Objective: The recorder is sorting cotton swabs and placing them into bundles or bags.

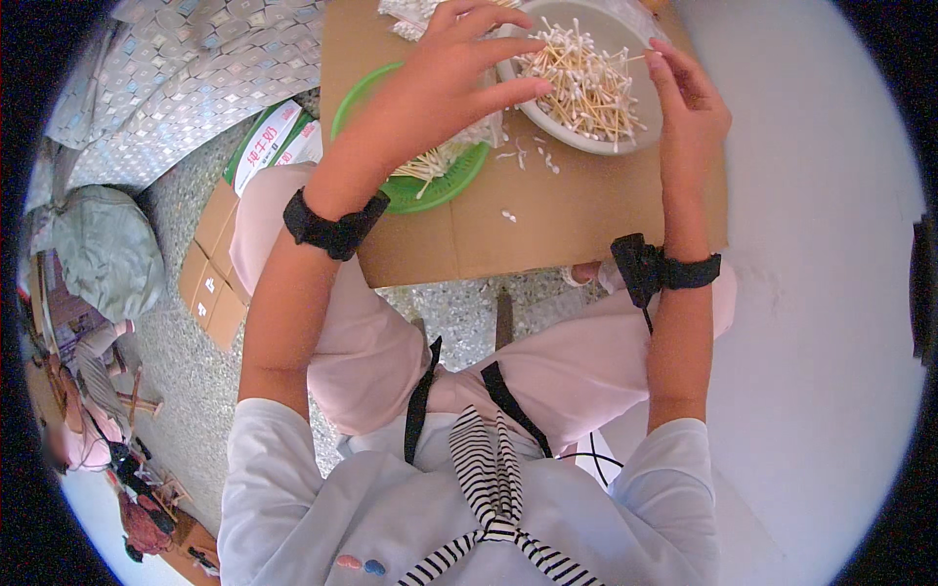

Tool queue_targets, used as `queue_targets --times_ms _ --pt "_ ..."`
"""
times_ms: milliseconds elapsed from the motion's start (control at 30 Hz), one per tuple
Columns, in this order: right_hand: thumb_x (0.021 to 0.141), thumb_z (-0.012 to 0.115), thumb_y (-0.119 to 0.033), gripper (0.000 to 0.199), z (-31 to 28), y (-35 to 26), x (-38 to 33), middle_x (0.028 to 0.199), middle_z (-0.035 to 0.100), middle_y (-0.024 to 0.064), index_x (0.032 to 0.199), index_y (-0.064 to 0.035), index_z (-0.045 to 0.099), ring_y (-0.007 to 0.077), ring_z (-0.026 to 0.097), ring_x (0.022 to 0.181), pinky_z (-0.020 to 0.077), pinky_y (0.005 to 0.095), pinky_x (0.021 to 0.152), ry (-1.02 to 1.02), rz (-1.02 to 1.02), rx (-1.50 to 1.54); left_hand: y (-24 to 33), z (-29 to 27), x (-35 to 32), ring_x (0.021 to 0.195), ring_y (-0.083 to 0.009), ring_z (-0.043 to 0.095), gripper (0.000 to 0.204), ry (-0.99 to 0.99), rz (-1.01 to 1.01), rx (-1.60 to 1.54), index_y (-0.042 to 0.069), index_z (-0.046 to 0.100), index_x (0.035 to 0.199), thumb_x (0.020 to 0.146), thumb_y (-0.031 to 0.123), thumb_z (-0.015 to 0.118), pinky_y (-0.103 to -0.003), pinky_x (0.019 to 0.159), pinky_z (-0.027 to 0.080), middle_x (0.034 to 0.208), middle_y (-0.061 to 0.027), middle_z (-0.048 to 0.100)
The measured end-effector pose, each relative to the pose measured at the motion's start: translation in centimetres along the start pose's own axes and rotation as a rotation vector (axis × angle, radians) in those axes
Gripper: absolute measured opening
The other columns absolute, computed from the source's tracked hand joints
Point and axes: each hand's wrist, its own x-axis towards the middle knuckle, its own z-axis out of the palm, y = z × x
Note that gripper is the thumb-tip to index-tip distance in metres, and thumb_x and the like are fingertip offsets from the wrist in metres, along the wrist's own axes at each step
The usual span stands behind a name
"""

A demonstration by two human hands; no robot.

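Note:
A pale round bowl [598,148] heaped with cotton swabs [584,88] stands at the far side of the cardboard surface. Over its left rim reaches my left hand [459,73], fingers spread and apart, nothing visible in them. At the bowl's right edge my right hand [692,98] pinches one cotton swab [637,59] between thumb and fingers, its stick pointing left over the heap. Partly under my left forearm sits a green basket [457,188] with more cotton swabs [425,168] and clear plastic in it.
Small white scraps [508,215] lie on the cardboard [528,239]. More packed swabs [405,12] are at the far edge. A white wall [811,244] rises on the right. Cartons [220,264] stand on the floor at left, near a grey-green covered stool [107,249]. Another person [88,439] sits farther left.

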Motion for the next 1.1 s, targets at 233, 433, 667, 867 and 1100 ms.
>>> queue_targets --times_ms 233,433,667,867,1100 --pt "0.087 0.068 -0.009 0.021 0.7 -2.5 -1.6 0.1 0.069 0.0076 0.106 -0.0017 0.068 0.0132 0.065 0.092 0.051 0.0246 0.082 -0.181 0.156 0.296 0.0 2.3 0.6 0.114 -0.0327 0.043 0.028 0.232 0.132 0.027 0.006 0.069 0.101 0.08 0.025 0.073 -0.044 0.098 0.035 0.114 -0.0119 0.055" --pt "0.085 0.07 -0.012 0.018 1.2 -2.5 -1.8 0.096 0.07 0.0061 0.101 -0.0025 0.07 0.0123 0.065 0.088 0.0513 0.0243 0.079 -0.229 0.115 0.263 -0.7 2.0 0.7 0.106 -0.0277 0.048 0.017 0.32 0.107 -0.004 0.007 0.07 0.089 0.079 0.021 0.073 -0.041 0.092 0.037 0.103 -0.0076 0.057" --pt "0.083 0.071 -0.013 0.017 1.9 -2.9 -2.3 0.09 0.07 0.0044 0.097 -0.0052 0.071 0.0101 0.064 0.083 0.051 0.0242 0.074 -0.382 0.063 -0.031 1.0 1.0 0.7 0.104 -0.0262 0.049 0.014 0.364 -0.044 -0.061 0.007 0.071 0.086 0.08 0.019 0.072 -0.04 0.092 0.036 0.101 -0.0078 0.057" --pt "0.082 0.072 -0.01 0.018 1.5 -1.9 -2.0 0.091 0.07 0.0032 0.099 -0.0048 0.069 0.01 0.064 0.081 0.0516 0.024 0.072 -0.282 0.057 0.229 0.1 0.9 0.7 0.106 -0.0253 0.051 0.014 0.391 0.093 -0.053 0.007 0.07 0.088 0.08 0.019 0.072 -0.038 0.094 0.036 0.103 -0.0068 0.057" --pt "0.082 0.071 -0.006 0.031 1.3 -2.1 -1.8 0.096 0.069 0.0054 0.113 -0.004 0.063 0.0109 0.064 0.08 0.0522 0.0231 0.073 -0.221 0.092 0.451 -0.3 -0.3 0.4 0.114 -0.0266 0.047 0.023 0.099 0.002 -0.436 0.012 0.069 0.104 0.082 0.02 0.071 -0.042 0.1 0.034 0.11 -0.0079 0.057"
